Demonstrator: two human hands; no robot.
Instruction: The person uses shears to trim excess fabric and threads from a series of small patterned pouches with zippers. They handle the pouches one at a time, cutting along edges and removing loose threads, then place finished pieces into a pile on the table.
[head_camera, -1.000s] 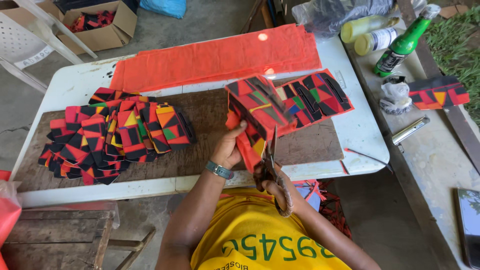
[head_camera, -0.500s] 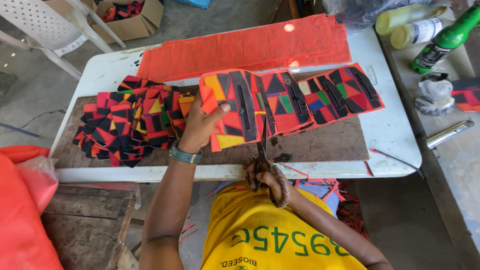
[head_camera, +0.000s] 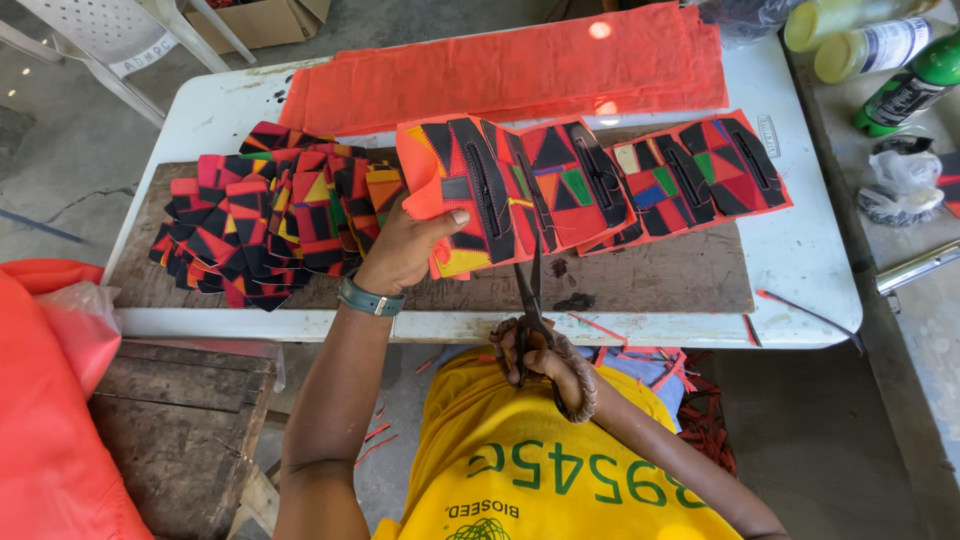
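Note:
My left hand (head_camera: 410, 245) pinches the left end of a strip of joined patchwork panels (head_camera: 590, 180), orange-edged with black, red, green and yellow shapes, lying across a brown board (head_camera: 660, 275). A watch sits on that wrist. My right hand (head_camera: 545, 365) grips a pair of scissors (head_camera: 530, 290) by rope-wrapped handles; the blades point up at the lower edge of the strip, between the first and second panel.
A pile of cut patchwork pieces (head_camera: 270, 225) lies left on the board. Folded orange cloth (head_camera: 510, 65) covers the back of the white table (head_camera: 810, 250). Bottles (head_camera: 870, 45) stand at the right. A white plastic chair (head_camera: 120, 35) and wooden bench (head_camera: 180, 400) are left.
The left hand has spread the patchwork strip flat across the board and slid to its left end. The scissors have come up to the strip's lower edge.

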